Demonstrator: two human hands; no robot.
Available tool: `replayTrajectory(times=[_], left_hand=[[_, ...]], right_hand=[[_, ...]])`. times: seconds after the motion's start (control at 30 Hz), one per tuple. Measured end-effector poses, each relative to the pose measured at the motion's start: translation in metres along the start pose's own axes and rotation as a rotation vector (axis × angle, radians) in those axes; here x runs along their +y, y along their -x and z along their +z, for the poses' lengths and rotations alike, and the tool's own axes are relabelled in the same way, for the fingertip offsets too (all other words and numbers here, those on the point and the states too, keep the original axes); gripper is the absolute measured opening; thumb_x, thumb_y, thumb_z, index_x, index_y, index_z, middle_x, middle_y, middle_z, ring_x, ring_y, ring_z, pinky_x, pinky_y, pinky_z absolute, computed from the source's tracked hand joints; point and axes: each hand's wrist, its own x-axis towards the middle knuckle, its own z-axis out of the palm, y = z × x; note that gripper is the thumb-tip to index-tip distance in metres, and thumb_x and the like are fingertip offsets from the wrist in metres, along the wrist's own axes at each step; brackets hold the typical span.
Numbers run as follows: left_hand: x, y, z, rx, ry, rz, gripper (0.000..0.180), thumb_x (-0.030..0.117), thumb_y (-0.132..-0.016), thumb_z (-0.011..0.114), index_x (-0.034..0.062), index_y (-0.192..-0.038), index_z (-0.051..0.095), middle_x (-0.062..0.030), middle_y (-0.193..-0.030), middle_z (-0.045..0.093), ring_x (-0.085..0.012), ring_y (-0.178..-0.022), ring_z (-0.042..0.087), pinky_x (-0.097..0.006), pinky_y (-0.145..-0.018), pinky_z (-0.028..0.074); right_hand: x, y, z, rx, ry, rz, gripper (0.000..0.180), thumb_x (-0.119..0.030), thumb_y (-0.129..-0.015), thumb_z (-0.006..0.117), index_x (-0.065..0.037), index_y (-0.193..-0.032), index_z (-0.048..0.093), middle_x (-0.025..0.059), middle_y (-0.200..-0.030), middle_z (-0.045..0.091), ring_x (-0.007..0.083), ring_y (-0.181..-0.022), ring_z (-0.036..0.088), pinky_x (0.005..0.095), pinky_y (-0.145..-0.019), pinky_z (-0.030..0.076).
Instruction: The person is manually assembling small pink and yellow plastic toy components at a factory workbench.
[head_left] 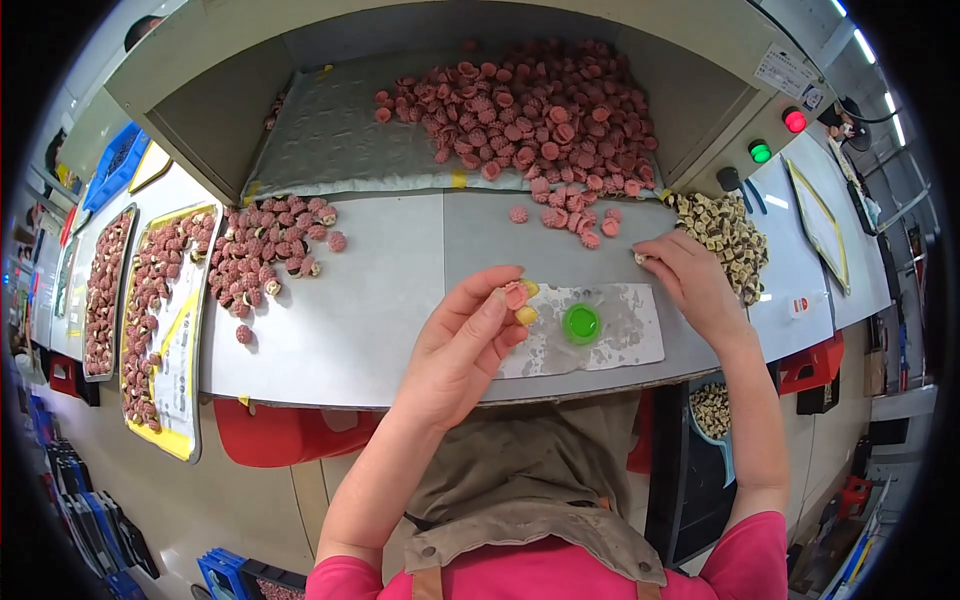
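Near the middle of the table, my left hand pinches a hollow pink bumpy cup between thumb and fingers, its open side showing. Yellow covers sit on some of that hand's fingertips. My right hand reaches to the right, its thumb and forefinger closed on a small cream-coloured piece. Beside it lies a heap of cream-and-dark chunks. Between my hands a small round green pot stands on a stained white sheet. Several loose pink cups lie beyond it.
A big heap of pink cups fills the boxy hood ahead. Filled raspberry-like pieces are piled at left, beside trays of them. Red and green button lights sit on the hood's right side. Red stools stand below the table edge.
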Motion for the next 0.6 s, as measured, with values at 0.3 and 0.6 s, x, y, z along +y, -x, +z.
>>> replayTrajectory(times=[0.3,0.6], left_hand=[[-0.016,-0.001,0.015,0.038,-0.074,-0.005,0.034,0.015,-0.094,0.055,0.0051,-0.126,0.049,-0.0023,-0.113,0.058,-0.009,-0.1,0.055,-0.023,-0.085,0.046],[-0.021,0.003,0.014,-0.034,-0.178,0.053,0.034,0.014,-0.093,0.057,0.0048,-0.125,0.049,-0.0024,-0.116,0.056,-0.0096,-0.1,0.054,-0.025,-0.086,0.045]], right_hand=[[-0.042,0.011,-0.013,0.029,-0.244,0.058,0.017,-0.003,-0.082,0.061,-0.001,-0.099,0.062,0.0111,-0.088,0.058,0.0281,-0.082,0.058,0.0334,-0.072,0.047],[-0.064,0.015,0.012,-0.075,0.026,-0.225,0.021,-0.003,-0.078,0.065,-0.003,-0.099,0.062,0.0106,-0.088,0.057,0.0282,-0.08,0.057,0.0366,-0.069,0.048]])
